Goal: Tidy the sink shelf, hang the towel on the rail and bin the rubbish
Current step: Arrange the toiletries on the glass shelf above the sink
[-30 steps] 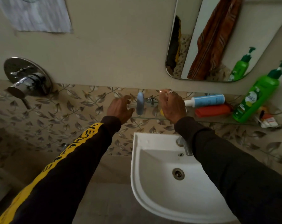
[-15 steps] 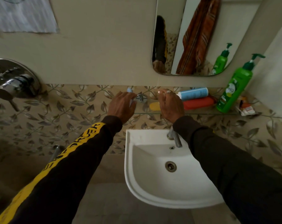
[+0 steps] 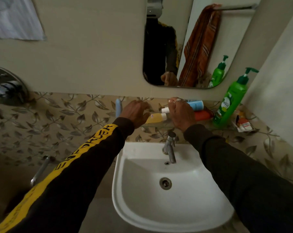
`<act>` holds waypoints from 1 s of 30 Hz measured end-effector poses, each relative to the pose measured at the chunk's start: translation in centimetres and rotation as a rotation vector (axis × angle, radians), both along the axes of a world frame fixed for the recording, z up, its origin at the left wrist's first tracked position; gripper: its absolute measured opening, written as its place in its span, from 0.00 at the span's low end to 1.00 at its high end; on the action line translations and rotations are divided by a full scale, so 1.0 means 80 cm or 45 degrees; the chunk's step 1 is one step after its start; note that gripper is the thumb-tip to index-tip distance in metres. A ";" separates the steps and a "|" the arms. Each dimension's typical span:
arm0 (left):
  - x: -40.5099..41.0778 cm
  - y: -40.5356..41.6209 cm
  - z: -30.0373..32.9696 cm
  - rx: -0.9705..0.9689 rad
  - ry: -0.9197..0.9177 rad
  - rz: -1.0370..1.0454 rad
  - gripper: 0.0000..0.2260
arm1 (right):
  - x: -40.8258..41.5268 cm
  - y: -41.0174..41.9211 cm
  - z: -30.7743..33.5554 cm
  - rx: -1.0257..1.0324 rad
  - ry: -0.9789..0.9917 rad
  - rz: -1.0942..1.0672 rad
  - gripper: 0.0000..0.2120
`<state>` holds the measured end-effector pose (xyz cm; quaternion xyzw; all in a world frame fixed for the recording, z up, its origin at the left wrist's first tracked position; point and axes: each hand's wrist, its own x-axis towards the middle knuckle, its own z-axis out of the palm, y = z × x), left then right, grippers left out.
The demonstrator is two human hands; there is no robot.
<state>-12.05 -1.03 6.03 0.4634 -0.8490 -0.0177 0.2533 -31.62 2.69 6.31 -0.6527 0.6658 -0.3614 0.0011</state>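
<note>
Reaching over the white ceramic basin (image 3: 142,190), both hands are seen at the narrow glass shelf (image 3: 159,126) under the mirror. The small yellow bottle with a white cap (image 3: 156,117) lies on its side there; the left hand (image 3: 134,113) is spread over its base end, fingers relaxed, and whether it is actually touched cannot be told. A white cap (image 3: 165,109) is pinched by the right hand (image 3: 181,113), with the blue tube (image 3: 195,105) and red tube (image 3: 202,115) lying just behind. Risk is judged here: a nudge could roll the bottle off into the basin, and the tall green pump bottle (image 3: 229,103) could be toppled by a sleeve. The orange striped towel (image 3: 198,47) is seen only in the mirror, draped over a rail.
</note>
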 end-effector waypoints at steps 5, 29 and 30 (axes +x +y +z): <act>-0.022 -0.010 -0.016 0.030 -0.103 0.033 0.17 | -0.021 -0.009 -0.007 0.092 0.063 0.074 0.17; -0.035 -0.043 -0.053 0.384 -0.139 0.254 0.26 | -0.011 -0.027 -0.029 0.362 0.361 0.333 0.26; -0.035 -0.044 -0.053 0.389 -0.119 0.248 0.26 | -0.010 -0.028 -0.030 0.359 0.364 0.325 0.26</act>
